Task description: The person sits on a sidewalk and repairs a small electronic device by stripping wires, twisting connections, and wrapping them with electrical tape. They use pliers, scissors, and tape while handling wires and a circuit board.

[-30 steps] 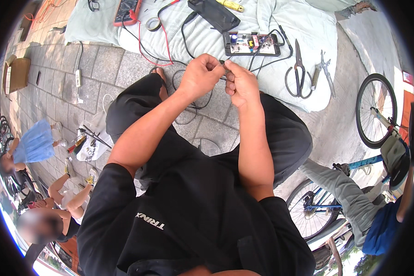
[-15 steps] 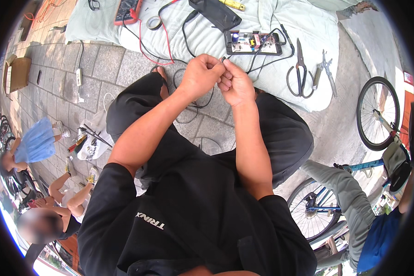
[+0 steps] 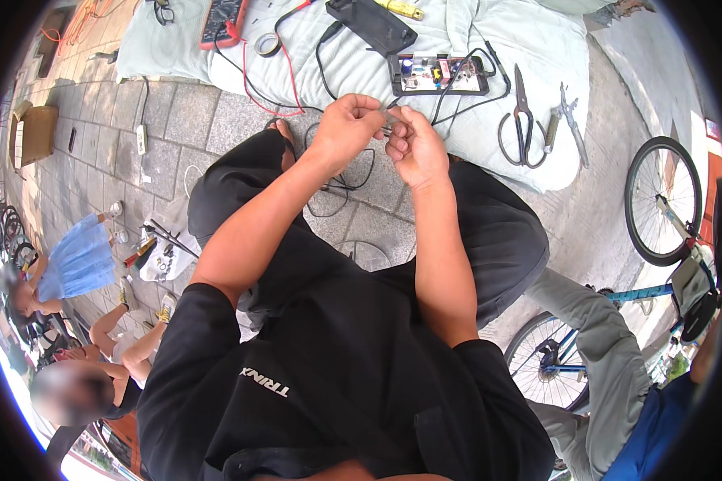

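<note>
My left hand (image 3: 350, 130) and my right hand (image 3: 414, 146) meet at the fingertips, both pinching what looks like a thin dark cable end (image 3: 391, 105), mostly hidden by fingers. Beyond them, an opened black case with exposed electronics (image 3: 427, 74) lies on a pale padded mat (image 3: 164, 44), with black cables across it. A detached black cover (image 3: 369, 26), a red-cased multimeter (image 3: 217, 22), a tape roll (image 3: 269, 46) and a yellow tool (image 3: 401, 9) lie behind. Right of my hands are black-handled scissors (image 3: 521, 124) and metal pliers (image 3: 569, 120).
Looped cables (image 3: 337, 186) lie on the paving between my legs. At the left are a power strip (image 3: 142, 139), a cardboard box (image 3: 36, 135), a bag with tools (image 3: 168, 248) and two people (image 3: 76, 256) (image 3: 124, 345). At the right a person (image 3: 598, 345) is by a bicycle (image 3: 663, 204).
My right fingers shifted slightly at the held piece; my left hand stays about level. The person at the right moved downward in the picture, and the one in blue at the left shifted slightly.
</note>
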Action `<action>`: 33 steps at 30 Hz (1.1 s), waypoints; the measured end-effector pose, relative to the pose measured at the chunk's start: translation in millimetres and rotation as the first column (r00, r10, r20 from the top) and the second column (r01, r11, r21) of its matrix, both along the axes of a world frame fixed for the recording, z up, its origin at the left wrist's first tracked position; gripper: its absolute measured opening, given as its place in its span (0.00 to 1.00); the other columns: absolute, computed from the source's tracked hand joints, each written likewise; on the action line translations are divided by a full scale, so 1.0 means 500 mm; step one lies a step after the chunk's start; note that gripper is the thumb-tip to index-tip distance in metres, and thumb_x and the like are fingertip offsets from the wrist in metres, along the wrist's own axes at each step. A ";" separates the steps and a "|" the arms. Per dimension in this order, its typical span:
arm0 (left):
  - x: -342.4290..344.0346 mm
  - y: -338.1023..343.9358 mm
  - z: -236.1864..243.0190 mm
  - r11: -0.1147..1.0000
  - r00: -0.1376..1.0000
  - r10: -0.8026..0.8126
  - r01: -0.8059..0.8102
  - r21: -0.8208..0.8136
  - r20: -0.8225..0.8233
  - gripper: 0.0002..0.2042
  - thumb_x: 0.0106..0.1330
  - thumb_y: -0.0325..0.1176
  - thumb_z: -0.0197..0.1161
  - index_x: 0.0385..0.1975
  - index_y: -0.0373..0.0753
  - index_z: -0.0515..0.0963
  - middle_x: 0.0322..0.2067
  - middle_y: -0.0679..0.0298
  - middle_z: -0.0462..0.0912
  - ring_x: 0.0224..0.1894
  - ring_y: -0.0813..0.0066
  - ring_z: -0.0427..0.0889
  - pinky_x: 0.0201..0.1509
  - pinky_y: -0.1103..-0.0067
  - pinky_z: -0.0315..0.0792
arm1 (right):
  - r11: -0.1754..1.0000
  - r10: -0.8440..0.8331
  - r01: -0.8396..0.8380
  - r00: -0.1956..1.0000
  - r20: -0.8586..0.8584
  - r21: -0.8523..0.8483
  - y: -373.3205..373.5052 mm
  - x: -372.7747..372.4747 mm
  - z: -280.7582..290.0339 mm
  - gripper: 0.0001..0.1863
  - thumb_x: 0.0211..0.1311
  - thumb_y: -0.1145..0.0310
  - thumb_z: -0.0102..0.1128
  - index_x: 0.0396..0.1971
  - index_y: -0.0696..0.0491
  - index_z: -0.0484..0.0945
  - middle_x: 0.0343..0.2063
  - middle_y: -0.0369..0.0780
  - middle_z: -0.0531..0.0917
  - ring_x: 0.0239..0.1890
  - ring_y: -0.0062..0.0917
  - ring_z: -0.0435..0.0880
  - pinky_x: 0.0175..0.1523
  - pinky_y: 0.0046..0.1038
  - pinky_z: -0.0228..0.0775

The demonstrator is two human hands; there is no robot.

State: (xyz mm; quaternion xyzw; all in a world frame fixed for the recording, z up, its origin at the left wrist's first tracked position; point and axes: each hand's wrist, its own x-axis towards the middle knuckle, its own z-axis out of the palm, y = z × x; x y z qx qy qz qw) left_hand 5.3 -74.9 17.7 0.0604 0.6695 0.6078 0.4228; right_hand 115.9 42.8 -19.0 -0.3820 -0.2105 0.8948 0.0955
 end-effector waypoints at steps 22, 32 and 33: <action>0.010 -0.009 0.010 0.987 0.950 -0.159 0.157 -0.030 -0.270 0.12 0.69 0.25 0.64 0.49 0.26 0.80 0.42 0.57 0.89 0.42 0.78 0.87 0.48 0.79 0.81 | 0.988 -0.011 -0.011 0.989 0.145 0.152 -0.008 -0.019 0.043 0.08 0.68 0.67 0.67 0.36 0.57 0.83 0.20 0.30 0.73 0.17 0.16 0.66 0.21 0.22 0.54; 0.011 -0.007 0.062 0.987 0.987 -0.149 0.153 0.059 -0.068 0.14 0.71 0.25 0.63 0.51 0.21 0.77 0.41 0.53 0.88 0.40 0.75 0.88 0.47 0.79 0.82 | 0.999 -0.018 0.017 1.000 0.022 0.043 -0.006 -0.026 0.023 0.10 0.71 0.68 0.62 0.45 0.58 0.81 0.20 0.28 0.71 0.19 0.14 0.65 0.23 0.20 0.55; 0.010 -0.006 0.060 0.987 0.988 -0.148 0.151 0.062 -0.049 0.14 0.71 0.25 0.63 0.50 0.21 0.77 0.41 0.53 0.88 0.40 0.75 0.88 0.46 0.79 0.82 | 1.000 -0.022 0.022 1.000 0.020 0.021 -0.009 -0.030 0.025 0.10 0.72 0.67 0.61 0.45 0.57 0.80 0.20 0.27 0.70 0.18 0.13 0.64 0.22 0.19 0.55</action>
